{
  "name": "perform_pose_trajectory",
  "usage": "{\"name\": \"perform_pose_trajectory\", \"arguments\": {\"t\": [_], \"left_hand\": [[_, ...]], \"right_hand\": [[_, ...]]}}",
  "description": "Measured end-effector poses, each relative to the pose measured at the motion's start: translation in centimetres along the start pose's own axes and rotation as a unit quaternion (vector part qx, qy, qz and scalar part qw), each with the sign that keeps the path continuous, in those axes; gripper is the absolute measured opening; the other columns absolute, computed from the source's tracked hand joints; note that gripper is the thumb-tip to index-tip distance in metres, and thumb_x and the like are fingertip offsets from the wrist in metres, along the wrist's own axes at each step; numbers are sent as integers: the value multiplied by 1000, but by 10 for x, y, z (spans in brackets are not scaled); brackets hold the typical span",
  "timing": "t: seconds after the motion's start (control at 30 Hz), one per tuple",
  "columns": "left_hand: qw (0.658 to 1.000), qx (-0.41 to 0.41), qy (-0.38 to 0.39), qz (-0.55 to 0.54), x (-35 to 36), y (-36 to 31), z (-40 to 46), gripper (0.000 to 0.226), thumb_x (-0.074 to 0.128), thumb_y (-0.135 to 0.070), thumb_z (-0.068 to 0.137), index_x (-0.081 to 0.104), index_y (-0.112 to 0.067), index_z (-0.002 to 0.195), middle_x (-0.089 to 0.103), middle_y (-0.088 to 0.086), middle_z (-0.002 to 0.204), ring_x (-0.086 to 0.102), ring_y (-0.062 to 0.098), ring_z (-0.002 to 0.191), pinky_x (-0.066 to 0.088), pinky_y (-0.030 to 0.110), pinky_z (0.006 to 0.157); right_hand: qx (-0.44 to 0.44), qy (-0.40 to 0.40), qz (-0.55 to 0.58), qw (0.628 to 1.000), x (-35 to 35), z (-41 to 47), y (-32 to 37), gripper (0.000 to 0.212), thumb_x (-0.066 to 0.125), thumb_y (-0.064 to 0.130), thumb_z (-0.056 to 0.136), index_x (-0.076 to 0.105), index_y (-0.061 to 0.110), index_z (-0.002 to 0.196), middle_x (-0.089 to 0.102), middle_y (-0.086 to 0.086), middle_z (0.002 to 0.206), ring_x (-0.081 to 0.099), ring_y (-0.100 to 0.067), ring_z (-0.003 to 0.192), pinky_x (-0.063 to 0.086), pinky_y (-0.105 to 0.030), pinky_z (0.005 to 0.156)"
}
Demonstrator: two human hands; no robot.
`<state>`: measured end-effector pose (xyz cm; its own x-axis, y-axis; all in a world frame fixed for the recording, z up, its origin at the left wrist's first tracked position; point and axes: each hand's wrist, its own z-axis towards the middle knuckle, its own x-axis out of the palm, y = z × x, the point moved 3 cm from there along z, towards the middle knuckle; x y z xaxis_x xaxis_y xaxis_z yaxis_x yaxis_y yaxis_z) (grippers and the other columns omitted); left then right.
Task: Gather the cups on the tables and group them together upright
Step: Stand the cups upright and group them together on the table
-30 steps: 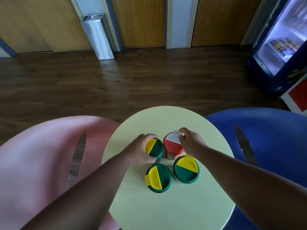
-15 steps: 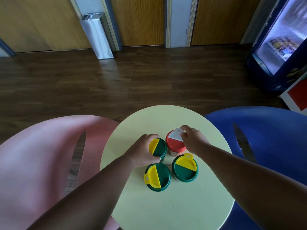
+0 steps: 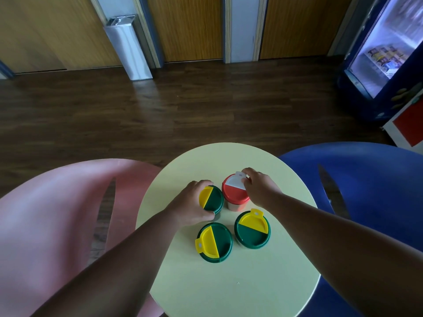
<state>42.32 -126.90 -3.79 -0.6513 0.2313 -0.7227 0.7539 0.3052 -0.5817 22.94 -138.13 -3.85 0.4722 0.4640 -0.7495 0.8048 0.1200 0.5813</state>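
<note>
Several lidded cups stand upright, close together on the round pale yellow table (image 3: 229, 282). My left hand (image 3: 191, 205) grips the far-left cup with a green and yellow lid (image 3: 212, 199) from its left side. My right hand (image 3: 257, 188) holds the rim of the cup with a red and white lid (image 3: 234, 191) from the right. Two more green and yellow lidded cups stand nearer me, one on the left (image 3: 215, 242) and one on the right (image 3: 253, 228), both untouched.
A pink chair (image 3: 57, 225) stands left of the table and a blue chair (image 3: 366, 191) right of it. Dark wood floor lies beyond. A lit drinks fridge (image 3: 386, 49) stands at the far right, a metal bin (image 3: 127, 46) by the wall.
Both hands stay on the same two cups. The view has shifted slightly; the cups held by my hands look a little farther from the two near ones.
</note>
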Motion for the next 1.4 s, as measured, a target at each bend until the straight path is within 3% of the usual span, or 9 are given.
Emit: {"name": "perform_pose_trajectory", "arguments": {"t": [0.17, 0.47, 0.67, 0.77, 0.83, 0.9, 1.03, 1.23, 1.4], "left_hand": [[1000, -8, 12, 0, -1, 1, 3, 86, 71, -44, 60, 35, -49, 138, 40, -12, 138, 45, 13, 125, 48, 38, 102], [1000, -11, 1, 3, -1, 0, 1, 85, 75, -43, 66, 34, -45, 141, 40, -9, 141, 44, 15, 127, 48, 39, 103], [1000, -11, -17, 13, -6, -4, -1, 96, 80, -54, 69, 28, -39, 148, 31, -9, 150, 40, 15, 135, 45, 39, 106], [991, 23, -106, 82, -12, -14, -12, 81, 77, -55, 75, 39, -29, 142, 41, -5, 142, 44, 16, 128, 49, 39, 98], [967, 98, -212, 105, -15, -21, -27, 57, 73, -49, 78, 55, -21, 124, 54, -1, 123, 54, 19, 112, 53, 36, 86], [947, 173, -251, 104, -7, -23, -44, 38, 67, -46, 79, 60, -19, 105, 58, -3, 105, 58, 19, 97, 54, 37, 75], [968, 169, -156, 103, 18, -14, -69, 36, 62, -54, 80, 64, -25, 101, 59, -12, 101, 57, 12, 97, 54, 36, 73], [981, 127, -66, 132, 33, -11, -80, 72, 62, -69, 73, 56, -31, 134, 54, -13, 132, 52, 11, 122, 48, 30, 96], [976, 122, 4, 180, 42, -13, -85, 100, 74, -66, 69, 32, -32, 154, 35, -9, 158, 39, 12, 140, 34, 26, 112]], "right_hand": [[11, 9, 7, 1000, -2, 2, 1, 36, 37, 32, 102, 47, 26, 136, 61, -12, 124, 62, -26, 92, 54, -36, 70], [26, 30, 16, 999, -2, 3, 1, 40, 40, 33, 101, 43, 28, 141, 59, -10, 130, 63, -21, 83, 49, -27, 54], [25, 49, 5, 999, -6, -1, -1, 51, 44, 37, 100, 31, 25, 148, 50, -10, 143, 62, -25, 103, 60, -37, 76], [15, 4, 6, 1000, -12, -11, 1, 50, 51, 39, 97, 38, 23, 142, 48, -8, 143, 58, -23, 111, 56, -33, 81], [-27, -37, -6, 999, -15, -24, -1, 42, 55, 38, 94, 45, 24, 133, 50, -4, 135, 56, -19, 108, 53, -31, 81], [-85, -47, -16, 995, -16, -40, -6, 35, 57, 37, 91, 49, 27, 124, 53, 1, 126, 55, -16, 105, 52, -31, 83], [-147, 60, -50, 986, -13, -66, -17, 37, 59, 37, 88, 49, 32, 123, 51, 11, 114, 53, -13, 107, 47, -29, 85], [-162, 166, -104, 967, -13, -74, -24, 53, 58, 40, 89, 42, 36, 139, 47, 6, 141, 49, -17, 123, 44, -34, 98], [-177, 211, -128, 953, -13, -70, -19, 51, 59, 36, 92, 43, 35, 141, 44, 5, 146, 46, -18, 129, 40, -32, 104]]}}
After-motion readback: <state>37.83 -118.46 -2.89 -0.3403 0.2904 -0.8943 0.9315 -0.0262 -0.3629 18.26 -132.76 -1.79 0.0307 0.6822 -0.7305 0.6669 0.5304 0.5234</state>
